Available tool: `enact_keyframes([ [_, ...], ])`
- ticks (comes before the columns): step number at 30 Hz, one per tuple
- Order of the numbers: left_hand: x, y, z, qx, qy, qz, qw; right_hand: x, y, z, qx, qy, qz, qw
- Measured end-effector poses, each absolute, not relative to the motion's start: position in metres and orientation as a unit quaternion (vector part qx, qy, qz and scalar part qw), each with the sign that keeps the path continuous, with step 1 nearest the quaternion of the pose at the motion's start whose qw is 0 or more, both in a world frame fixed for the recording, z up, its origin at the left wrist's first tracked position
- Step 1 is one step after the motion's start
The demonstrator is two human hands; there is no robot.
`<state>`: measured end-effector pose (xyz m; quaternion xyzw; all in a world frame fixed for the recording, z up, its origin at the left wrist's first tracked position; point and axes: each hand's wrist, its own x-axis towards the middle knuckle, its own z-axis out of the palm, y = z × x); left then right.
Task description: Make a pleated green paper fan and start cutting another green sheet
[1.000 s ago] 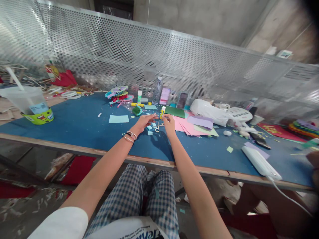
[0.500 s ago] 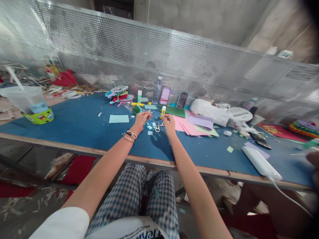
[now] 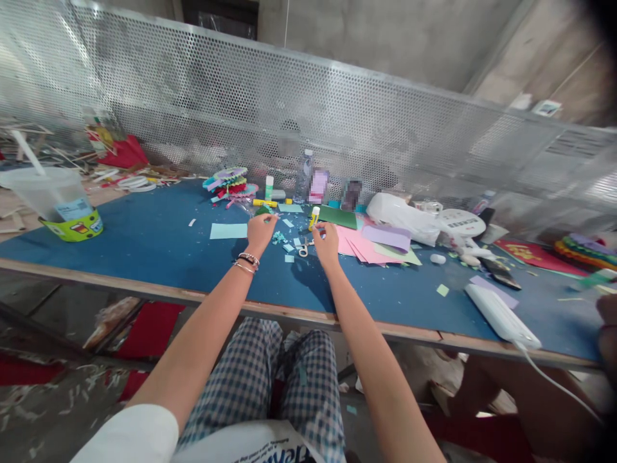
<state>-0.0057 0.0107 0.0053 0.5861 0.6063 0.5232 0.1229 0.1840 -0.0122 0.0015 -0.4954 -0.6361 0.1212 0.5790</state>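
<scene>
My left hand point(image 3: 261, 230), with bracelets on its wrist, reaches forward over the blue table point(image 3: 159, 241). Its fingers curl onto a small green paper piece point(image 3: 261, 210). My right hand point(image 3: 326, 239) rests on the table just below a glue stick with a yellow cap point(image 3: 314, 217). Its fingers are bunched together, and I cannot see whether anything is pinched in them. Between my hands lie small scissors point(image 3: 303, 248) and several teal paper scraps point(image 3: 279, 238).
Pink, purple and green paper sheets point(image 3: 373, 244) lie right of my right hand, and a light teal sheet point(image 3: 229, 231) lies left. A plastic cup point(image 3: 58, 199) stands far left, a white device with a cable point(image 3: 501, 315) at the right edge. A perforated metal screen point(image 3: 337, 122) backs the table.
My left hand has moved left and away from me, from beside the scissors onto the green paper piece, and its fingers have curled. My right hand has drawn back slightly from the glue stick.
</scene>
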Motion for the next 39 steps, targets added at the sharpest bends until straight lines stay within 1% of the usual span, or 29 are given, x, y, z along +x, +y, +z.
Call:
enact_keyframes([
  [4,0.0,0.01,0.005,0.621,0.614,0.477,0.098,0.184,-0.016,0.002,-0.486,-0.652,0.078,0.576],
  [7,-0.001,0.011,0.004,0.625,0.61,0.478,0.096,0.184,-0.016,0.001,-0.485,-0.642,0.077,0.588],
  [11,-0.003,0.015,0.001,0.622,0.601,0.488,0.12,0.184,-0.014,-0.001,-0.502,-0.628,0.068,0.59],
  [15,-0.002,0.014,-0.002,0.625,0.604,0.479,0.128,0.192,-0.004,-0.001,-0.546,-0.61,-0.019,0.574],
  [17,0.004,0.01,-0.003,0.635,0.612,0.459,0.105,0.204,0.009,-0.003,-0.59,-0.608,-0.07,0.527],
  [21,0.03,-0.001,-0.006,0.69,0.604,0.399,0.009,0.24,0.045,-0.008,-0.68,-0.622,-0.101,0.375],
  [22,0.038,-0.004,-0.006,0.714,0.587,0.381,-0.002,0.25,0.055,-0.009,-0.693,-0.627,-0.105,0.34],
  [24,0.051,-0.008,-0.008,0.759,0.543,0.359,-0.008,0.269,0.075,-0.011,-0.721,-0.617,-0.109,0.295],
  [26,0.059,-0.009,-0.008,0.772,0.519,0.366,-0.005,0.285,0.093,-0.013,-0.755,-0.591,-0.103,0.265],
  [30,0.057,-0.005,-0.007,0.737,0.545,0.399,0.014,0.298,0.118,-0.019,-0.773,-0.611,-0.03,0.171],
  [32,0.053,-0.002,-0.007,0.724,0.56,0.403,0.024,0.296,0.122,-0.023,-0.763,-0.627,-0.029,0.153],
  [36,0.052,0.0,-0.01,0.724,0.561,0.402,0.019,0.291,0.115,-0.023,-0.726,-0.666,-0.091,0.148],
  [39,0.052,0.0,-0.012,0.729,0.56,0.392,0.02,0.296,0.105,-0.018,-0.723,-0.667,-0.1,0.148],
])
